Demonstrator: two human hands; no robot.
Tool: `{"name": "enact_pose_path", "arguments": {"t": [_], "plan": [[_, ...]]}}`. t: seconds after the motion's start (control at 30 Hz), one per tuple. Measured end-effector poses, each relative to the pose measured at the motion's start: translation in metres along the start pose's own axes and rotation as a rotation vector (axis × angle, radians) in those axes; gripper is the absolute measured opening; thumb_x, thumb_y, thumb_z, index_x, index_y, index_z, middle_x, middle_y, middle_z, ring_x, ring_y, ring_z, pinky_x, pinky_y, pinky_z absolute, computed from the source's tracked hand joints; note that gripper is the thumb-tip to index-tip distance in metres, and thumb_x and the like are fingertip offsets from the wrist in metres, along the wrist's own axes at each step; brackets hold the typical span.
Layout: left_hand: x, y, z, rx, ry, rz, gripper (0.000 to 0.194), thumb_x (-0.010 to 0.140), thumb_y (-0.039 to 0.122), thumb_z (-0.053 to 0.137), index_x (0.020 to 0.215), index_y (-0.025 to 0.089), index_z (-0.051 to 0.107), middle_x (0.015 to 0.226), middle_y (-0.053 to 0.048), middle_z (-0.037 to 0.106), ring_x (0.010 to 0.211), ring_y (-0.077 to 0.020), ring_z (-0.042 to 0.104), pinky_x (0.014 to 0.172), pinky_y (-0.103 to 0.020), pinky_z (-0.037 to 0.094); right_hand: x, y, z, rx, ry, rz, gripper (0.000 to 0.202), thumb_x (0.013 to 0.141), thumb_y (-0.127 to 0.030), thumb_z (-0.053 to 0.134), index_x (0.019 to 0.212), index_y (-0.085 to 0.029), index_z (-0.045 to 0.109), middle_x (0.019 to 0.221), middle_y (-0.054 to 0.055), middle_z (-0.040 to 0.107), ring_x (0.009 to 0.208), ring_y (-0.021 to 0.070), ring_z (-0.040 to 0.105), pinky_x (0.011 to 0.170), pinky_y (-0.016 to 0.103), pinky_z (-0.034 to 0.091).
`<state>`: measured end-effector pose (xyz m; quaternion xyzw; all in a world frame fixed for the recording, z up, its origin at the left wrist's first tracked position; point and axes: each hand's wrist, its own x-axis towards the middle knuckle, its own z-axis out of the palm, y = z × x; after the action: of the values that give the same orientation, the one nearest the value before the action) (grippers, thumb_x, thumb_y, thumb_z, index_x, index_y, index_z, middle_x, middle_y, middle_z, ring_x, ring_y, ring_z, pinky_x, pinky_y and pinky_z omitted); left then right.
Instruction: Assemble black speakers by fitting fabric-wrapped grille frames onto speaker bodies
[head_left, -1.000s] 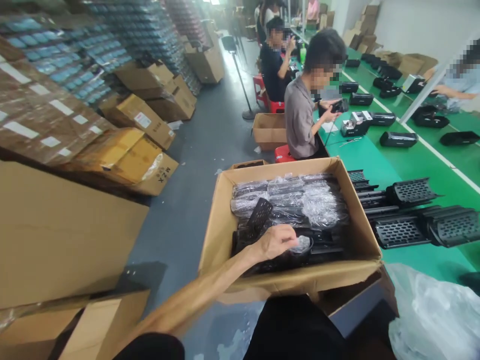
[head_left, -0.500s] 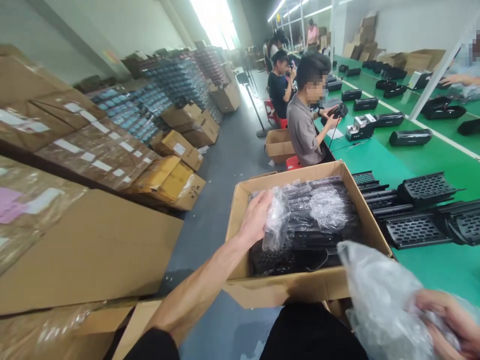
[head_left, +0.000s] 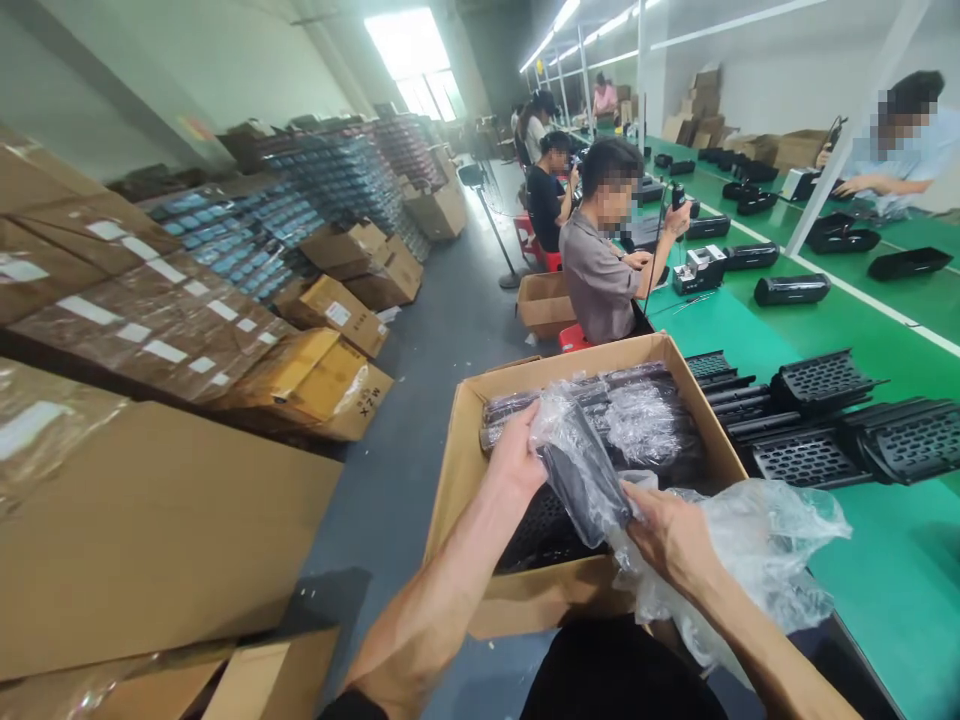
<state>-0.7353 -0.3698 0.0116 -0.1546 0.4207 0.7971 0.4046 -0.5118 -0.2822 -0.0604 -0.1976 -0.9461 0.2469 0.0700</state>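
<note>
Pinched between thumb and fingers of the left hand (head_left: pixel 519 452): upper left end of the wrapped black part (head_left: pixel 581 470), center of frame. Part slants down to the right between both hands, over the open carton (head_left: pixel 450 465), clear film around it. Right hand (head_left: pixel 667 530), lower right of center, has thumb and fingers closed on film at the part's lower end; loose clear plastic (head_left: pixel 772 530) bunches under and beside this hand, spreading right. Whether those fingers also press the part itself, cannot tell.

Around, left to right: taped brown boxes (head_left: pixel 135 300) at left edge; open carton mid-frame with film-wrapped pieces (head_left: pixel 652 415) inside, just beyond the held part; black perforated panels (head_left: pixel 814 455) at right on the green table (head_left: pixel 862 540).
</note>
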Motion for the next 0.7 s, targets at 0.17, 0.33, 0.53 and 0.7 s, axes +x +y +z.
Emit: {"name": "enact_pose_path", "arguments": {"t": [0.17, 0.33, 0.53, 0.7], "plan": [[0.008, -0.023, -0.031, -0.016, 0.144, -0.033, 0.048, 0.107, 0.050, 0.038, 0.078, 0.018, 0.059, 0.057, 0.000, 0.059, 0.046, -0.0133, 0.056, 0.050, -0.025, 0.050, 0.003, 0.008, -0.007, 0.138, 0.024, 0.077, 0.036, 0.096, -0.034, 0.049, 0.066, -0.021, 0.062, 0.064, 0.002, 0.061, 0.059, 0.0170, 0.056, 0.056, 0.027, 0.034], [-0.007, -0.077, -0.087, 0.388, 0.076, -0.321, 0.056, 0.088, 0.071, 0.063, 0.093, 0.015, 0.067, 0.082, -0.007, 0.072, 0.066, -0.0191, 0.067, 0.059, -0.030, 0.051, 0.006, 0.013, -0.014, 0.339, -0.108, 0.188, 0.048, 0.095, -0.052, 0.047, 0.059, -0.021, 0.053, 0.052, -0.002, 0.045, 0.051, 0.0139, 0.041, 0.051, 0.027, 0.025], [-0.012, -0.098, -0.105, 0.616, -0.251, -0.180, 0.041, 0.061, 0.045, 0.094, 0.079, 0.016, 0.072, 0.073, -0.001, 0.065, 0.066, -0.0137, 0.056, 0.067, -0.027, 0.043, 0.011, 0.014, -0.022, 0.488, -0.171, 0.195, 0.047, 0.093, -0.056, 0.050, 0.061, -0.021, 0.048, 0.059, -0.002, 0.045, 0.057, 0.0141, 0.042, 0.053, 0.026, 0.030], [-0.003, -0.062, -0.105, 0.821, -0.233, 0.087, 0.026, 0.069, 0.039, 0.082, 0.066, 0.019, 0.067, 0.060, 0.002, 0.056, 0.057, -0.0124, 0.045, 0.058, -0.026, 0.033, 0.002, 0.016, -0.049, 0.455, -0.132, 0.100, 0.040, 0.099, -0.050, 0.050, 0.071, -0.021, 0.054, 0.068, 0.001, 0.055, 0.064, 0.0175, 0.051, 0.059, 0.028, 0.039]]}}
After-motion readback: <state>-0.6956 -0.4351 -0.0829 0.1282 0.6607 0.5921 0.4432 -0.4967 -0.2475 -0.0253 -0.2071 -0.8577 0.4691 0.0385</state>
